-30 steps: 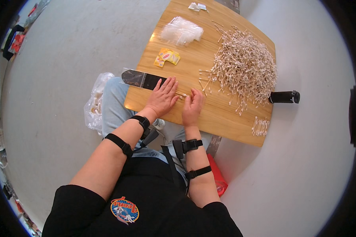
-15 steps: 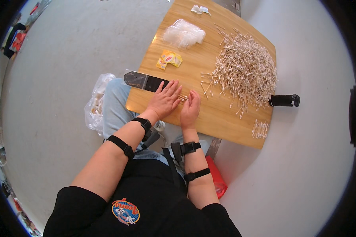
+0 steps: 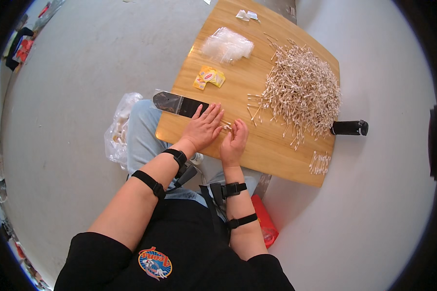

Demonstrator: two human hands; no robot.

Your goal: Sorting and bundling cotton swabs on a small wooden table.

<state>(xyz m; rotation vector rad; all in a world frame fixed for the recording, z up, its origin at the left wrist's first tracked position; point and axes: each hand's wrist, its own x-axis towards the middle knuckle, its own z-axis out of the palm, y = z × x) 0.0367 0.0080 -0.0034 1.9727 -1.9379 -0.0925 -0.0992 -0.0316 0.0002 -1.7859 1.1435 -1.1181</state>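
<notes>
My left hand (image 3: 202, 127) lies flat, fingers stretched, over the near end of a clear plastic bag (image 3: 182, 104) with a black flat strip (image 3: 166, 102) in it. Several cotton swabs (image 3: 225, 125) stick out from under its fingers towards the right. Close beside them is my right hand (image 3: 234, 140), its fingers curled in at the swab ends; whether it grips any is hidden. A large heap of loose cotton swabs (image 3: 303, 89) covers the table's right side. A small row of swabs (image 3: 319, 163) lies by the near right corner.
On the wooden table (image 3: 272, 150) are a stack of clear bags (image 3: 227, 44), yellow printed cards (image 3: 209, 77) and small white scraps (image 3: 246, 15). A black cylinder (image 3: 348, 127) stands out past the right edge. A filled plastic bag (image 3: 119, 128) rests by my left leg, a red bag (image 3: 264, 218) below.
My right hand has shifted slightly down, its fingers more curled at the swab ends. My left hand stays flat on the bag. The whole view has moved a little.
</notes>
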